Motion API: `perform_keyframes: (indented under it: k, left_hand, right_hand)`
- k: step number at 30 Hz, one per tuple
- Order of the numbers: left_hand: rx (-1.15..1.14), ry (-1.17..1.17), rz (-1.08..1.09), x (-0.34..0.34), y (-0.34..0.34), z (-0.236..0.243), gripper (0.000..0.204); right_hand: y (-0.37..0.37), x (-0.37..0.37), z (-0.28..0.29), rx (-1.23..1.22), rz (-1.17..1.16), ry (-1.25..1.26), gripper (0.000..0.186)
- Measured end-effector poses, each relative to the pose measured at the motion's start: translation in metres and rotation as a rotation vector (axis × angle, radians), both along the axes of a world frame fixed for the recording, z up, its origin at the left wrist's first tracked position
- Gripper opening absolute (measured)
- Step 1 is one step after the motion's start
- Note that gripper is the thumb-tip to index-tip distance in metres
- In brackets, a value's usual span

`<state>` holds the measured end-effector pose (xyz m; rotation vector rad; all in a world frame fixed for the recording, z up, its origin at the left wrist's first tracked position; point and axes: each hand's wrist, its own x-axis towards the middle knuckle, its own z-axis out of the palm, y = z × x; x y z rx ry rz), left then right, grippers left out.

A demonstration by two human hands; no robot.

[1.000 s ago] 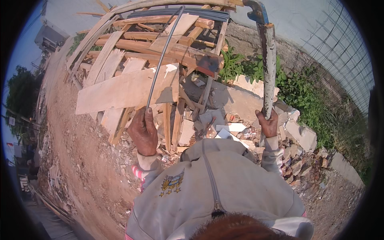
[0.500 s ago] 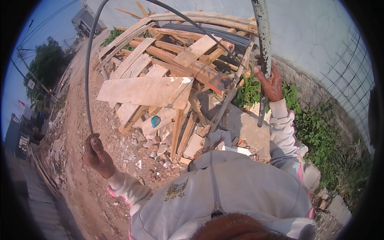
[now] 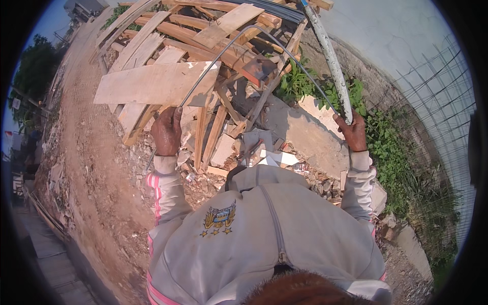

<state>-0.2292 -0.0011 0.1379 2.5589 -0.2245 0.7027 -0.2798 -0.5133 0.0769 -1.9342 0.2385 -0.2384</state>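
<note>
A thin grey metal rod (image 3: 250, 27), bent into an arch, spans between my two hands. My left hand (image 3: 168, 131) is closed around one side of it, and a short length shows below the fist. My right hand (image 3: 354, 133) wraps the lower end of a long, slanted pole (image 3: 331, 58) with chipped white paint. The rod's other side meets this hand at the thumb; whether the fingers pinch it too I cannot tell. Behind the arch lies a pale flat board (image 3: 152, 84) on a heap of timber.
Loose wooden beams (image 3: 185, 38) and broken rubble (image 3: 223, 150) fill the ground ahead. A concrete slab (image 3: 290, 129) lies near my right hand. Green weeds (image 3: 391, 147) and wire mesh (image 3: 432, 91) line the pale wall (image 3: 376, 30) at right. A dirt track (image 3: 84, 101) runs along the left.
My left hand has moved right and up, and the rod's arch now sits lower and narrower. My right hand is lower, with the white pole tilted more to the left at its top.
</note>
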Motion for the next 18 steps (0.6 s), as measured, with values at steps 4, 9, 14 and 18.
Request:
perform_keyframes:
  k: [4, 9, 14, 18]
  left_hand:
    - [0.147, 0.083, 0.037, 0.022, -0.008, -0.03, 0.031]
    - [0.155, 0.089, 0.064, 0.037, 0.02, -0.063, 0.033]
    - [0.159, 0.206, 0.047, 0.046, 0.053, -0.078, 0.034]
    - [0.161, 0.26, 0.07, 0.057, 0.076, -0.086, 0.04]
  right_hand:
    - [0.007, -0.026, -0.007, -0.251, -0.1, 0.2, 0.035]
    - [0.036, -0.036, -0.017, -0.129, -0.13, 0.307, 0.042]
    - [0.058, -0.027, -0.015, -0.198, -0.151, 0.363, 0.045]
    - [0.079, -0.026, -0.003, -0.266, -0.223, 0.437, 0.042]
